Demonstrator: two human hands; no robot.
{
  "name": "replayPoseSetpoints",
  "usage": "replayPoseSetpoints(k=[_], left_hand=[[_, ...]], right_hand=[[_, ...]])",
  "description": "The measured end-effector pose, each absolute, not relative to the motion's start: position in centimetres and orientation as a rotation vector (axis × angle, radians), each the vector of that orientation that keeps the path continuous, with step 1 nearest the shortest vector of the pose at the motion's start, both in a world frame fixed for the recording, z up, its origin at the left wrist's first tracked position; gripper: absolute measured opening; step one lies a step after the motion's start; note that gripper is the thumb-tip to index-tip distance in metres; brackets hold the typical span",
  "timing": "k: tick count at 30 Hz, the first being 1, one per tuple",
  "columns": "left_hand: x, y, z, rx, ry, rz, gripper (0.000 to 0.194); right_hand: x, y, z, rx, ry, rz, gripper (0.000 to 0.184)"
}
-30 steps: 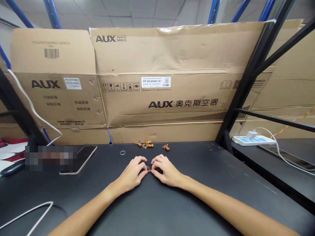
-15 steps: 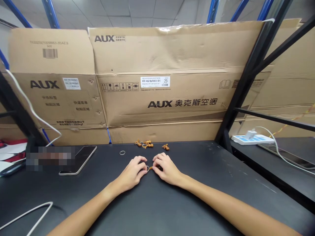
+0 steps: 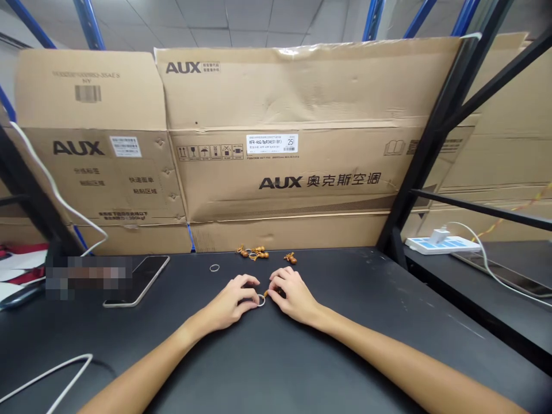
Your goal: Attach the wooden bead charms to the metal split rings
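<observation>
Near the middle of the black table, my left hand (image 3: 235, 300) pinches a silver key ring (image 3: 261, 301) at its left side between thumb and fingers. My right hand (image 3: 295, 297) is closed on an orange-brown cord (image 3: 266, 293) that meets the ring; whatever hangs on the cord is mostly hidden under my fingers. Beyond my hands, a group of small brown gourd-shaped charms (image 3: 254, 253) with orange cords and a ring lies by the cardboard. To its right is another such charm (image 3: 291, 258). A loose ring (image 3: 214, 268) rests behind my left hand.
A phone (image 3: 138, 282) lies at the left, beside a blurred patch. White cables cross the left side. Cardboard panels (image 3: 276, 201) stand along the back, and a black metal frame (image 3: 414, 184) rises at the right. Past it sits a white power strip (image 3: 442, 245).
The key ring has turned and slid slightly toward me, so more of it shows. My left fingers have shifted a little, and my right hand has moved slightly right.
</observation>
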State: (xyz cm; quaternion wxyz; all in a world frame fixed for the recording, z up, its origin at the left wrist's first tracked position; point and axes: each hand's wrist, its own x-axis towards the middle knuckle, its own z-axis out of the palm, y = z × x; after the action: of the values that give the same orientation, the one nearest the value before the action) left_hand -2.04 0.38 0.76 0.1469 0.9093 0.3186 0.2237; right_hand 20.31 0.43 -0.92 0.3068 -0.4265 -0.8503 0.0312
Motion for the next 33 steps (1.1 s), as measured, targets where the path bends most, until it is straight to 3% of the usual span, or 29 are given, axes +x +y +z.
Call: replayPoseSetpoints(k=[13, 22, 26, 30, 33], left_hand=[[-1.4, -0.7, 1.4, 2.634, 0.838, 0.581, 0.015], [-1.8, -0.1, 0.7, 2.716, 1.138, 0.782, 0.009], [-1.2, -0.7, 0.7, 2.858, 1.145, 0.762, 0.021], [-1.1, -0.9, 0.6, 2.878, 1.102, 0.686, 0.023], [-2.0, -0.1, 0.3, 2.806, 1.21, 0.68, 0.035]], right_hand=[[20.3, 0.3, -0.9, -1.03, -2.297, 0.136, 0.009], [20.4, 0.2, -0.7, -1.088, -2.133, -0.015, 0.009], [20.4, 0.1, -0.9, -1.094, -2.33, -0.016, 0.024], [20.9, 0.5, -0.8, -1.126, -2.391, 0.023, 0.016], [21.6, 1.1, -0.6, -1.167, -2.42, 0.111, 0.04]])
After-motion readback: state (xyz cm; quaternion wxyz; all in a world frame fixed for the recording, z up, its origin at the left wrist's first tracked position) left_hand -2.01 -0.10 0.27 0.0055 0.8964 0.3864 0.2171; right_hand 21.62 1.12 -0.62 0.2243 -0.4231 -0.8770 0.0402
